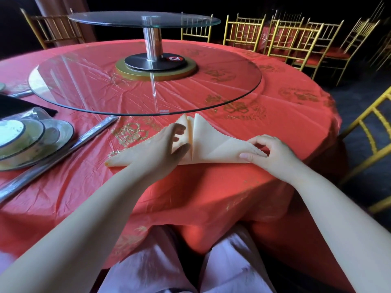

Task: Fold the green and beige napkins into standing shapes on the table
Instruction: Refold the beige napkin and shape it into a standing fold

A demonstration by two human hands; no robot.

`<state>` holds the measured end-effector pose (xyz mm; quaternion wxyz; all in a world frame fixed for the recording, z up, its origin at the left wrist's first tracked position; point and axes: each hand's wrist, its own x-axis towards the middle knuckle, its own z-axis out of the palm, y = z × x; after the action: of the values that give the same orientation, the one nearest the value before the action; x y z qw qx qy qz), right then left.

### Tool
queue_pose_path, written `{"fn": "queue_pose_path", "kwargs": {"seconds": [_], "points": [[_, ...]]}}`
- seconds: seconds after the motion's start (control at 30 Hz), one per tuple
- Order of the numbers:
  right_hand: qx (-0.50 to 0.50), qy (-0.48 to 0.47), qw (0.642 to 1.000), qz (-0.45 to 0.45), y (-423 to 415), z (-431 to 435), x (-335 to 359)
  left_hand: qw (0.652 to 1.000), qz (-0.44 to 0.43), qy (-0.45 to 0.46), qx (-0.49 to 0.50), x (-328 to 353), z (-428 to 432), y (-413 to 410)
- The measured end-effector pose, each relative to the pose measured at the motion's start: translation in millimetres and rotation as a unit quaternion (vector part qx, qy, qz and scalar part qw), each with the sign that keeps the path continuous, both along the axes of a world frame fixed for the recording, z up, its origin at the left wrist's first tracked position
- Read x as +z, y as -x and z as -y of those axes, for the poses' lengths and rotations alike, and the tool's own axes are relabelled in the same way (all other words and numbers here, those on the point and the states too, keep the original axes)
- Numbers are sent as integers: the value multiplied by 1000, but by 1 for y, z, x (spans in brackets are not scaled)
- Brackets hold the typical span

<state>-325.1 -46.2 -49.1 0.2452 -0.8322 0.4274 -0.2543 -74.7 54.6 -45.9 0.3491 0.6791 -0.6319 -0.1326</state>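
At the near edge of the table, the beige napkin is laid flat as a wide triangle, with two pointed flaps turned up towards its far tip. Its middle is pressed down by the left hand, fingers straight and spread, nothing gripped. Its right corner is pinched between thumb and forefinger of the right hand. The fold is judged to be at an early stage: no standing shape is made yet, and no green napkin is seen. Farther off, under the glass turntable, the number 22 is read on a round tag; the gold characters on the tablecloth cannot be made out.
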Motion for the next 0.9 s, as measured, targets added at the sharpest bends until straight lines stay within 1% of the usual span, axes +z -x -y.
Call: {"fn": "queue_pose_path", "kwargs": {"seconds": [0.07,0.13,0.3,0.4,0.53,0.67,0.77,0.9], "points": [[-9,3,1000,22,-6,-2,0,998,56,-7,12,0,-14,-9],[-22,0,1000,21,-11,0,0,995,94,-21,23,-1,-20,-13],[-46,-16,997,-64,-20,3,5,984,175,-40,8,-9,-11,-11],[-68,-16,994,-88,-22,1,6,973,221,-60,-21,-8,1,-9],[-97,-3,992,-76,-25,-1,3,973,218,-77,-7,-2,16,-4],[-120,7,990,-75,-28,-2,-3,974,186,-123,49,8,20,12],[-129,14,990,-62,-29,-2,-6,966,221,-118,60,6,23,20],[-123,-6,992,-1,-26,-4,-4,954,265,-134,40,2,34,12]]}}
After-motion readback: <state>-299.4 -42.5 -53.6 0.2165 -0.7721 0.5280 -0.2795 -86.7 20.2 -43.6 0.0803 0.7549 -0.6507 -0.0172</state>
